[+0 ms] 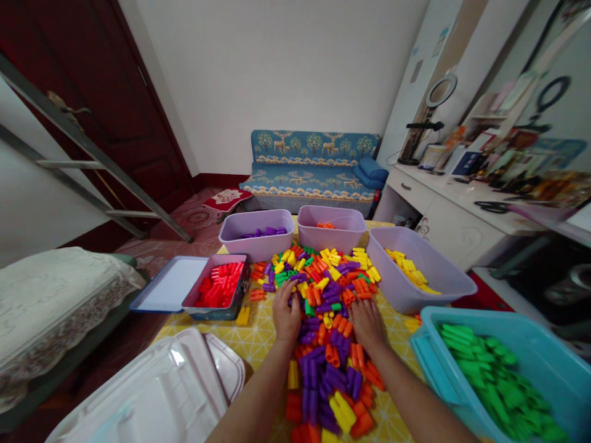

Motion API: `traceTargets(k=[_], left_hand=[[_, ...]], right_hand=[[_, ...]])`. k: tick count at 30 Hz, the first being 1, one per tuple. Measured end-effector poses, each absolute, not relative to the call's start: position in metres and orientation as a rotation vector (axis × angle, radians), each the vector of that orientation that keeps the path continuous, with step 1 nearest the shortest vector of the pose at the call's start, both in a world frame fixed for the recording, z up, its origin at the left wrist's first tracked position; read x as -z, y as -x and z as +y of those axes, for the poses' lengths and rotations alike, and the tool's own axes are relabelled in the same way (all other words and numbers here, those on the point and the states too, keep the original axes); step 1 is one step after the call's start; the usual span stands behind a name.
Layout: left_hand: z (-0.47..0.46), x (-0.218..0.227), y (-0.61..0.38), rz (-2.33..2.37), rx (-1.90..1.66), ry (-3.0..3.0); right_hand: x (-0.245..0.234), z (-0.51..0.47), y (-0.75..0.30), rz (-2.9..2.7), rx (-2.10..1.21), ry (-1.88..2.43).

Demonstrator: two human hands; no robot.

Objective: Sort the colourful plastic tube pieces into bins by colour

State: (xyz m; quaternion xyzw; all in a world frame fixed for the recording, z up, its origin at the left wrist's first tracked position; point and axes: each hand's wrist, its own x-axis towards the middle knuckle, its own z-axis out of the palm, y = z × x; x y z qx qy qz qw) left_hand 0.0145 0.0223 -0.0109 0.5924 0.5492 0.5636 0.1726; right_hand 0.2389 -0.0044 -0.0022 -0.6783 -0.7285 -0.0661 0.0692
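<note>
Plastic pieces (323, 369) heaped on yellow-clothed bench (253, 335), mixed purple, orange, yellow and green, under and between both hands. Left hand (286, 317): fingers curled down over purple pieces, grip hidden, cannot tell if it holds one. Right hand (367, 320), just beside it: palm down, fingers stretched flat on orange pieces, nothing gripped. Pieces look light, hard, smooth, probably slippery; pinch one across its barrel. Beyond the hands: lilac tubs (331, 226). Left of left hand: tin (217, 286) of red pieces. Right of right hand: blue bin (545, 344) of green ones.
</note>
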Motion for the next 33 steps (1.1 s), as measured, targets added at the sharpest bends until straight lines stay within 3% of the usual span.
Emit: traceTargets(k=[9, 14, 33], left_hand=[[0.008, -0.010, -0.018, 1.677, -1.582, -1.903], [0.002, -0.016, -0.016, 1.410, -1.397, -2.155], [0.007, -0.015, -0.020, 1.464, -1.392, -2.141]], right_hand=[[-0.006, -0.006, -0.236, -2.204, 0.201, 2.078], [-0.014, -0.007, -0.233, -2.203, 0.141, 2.140], [-0.018, -0.009, -0.232, -2.210, 0.127, 2.157]])
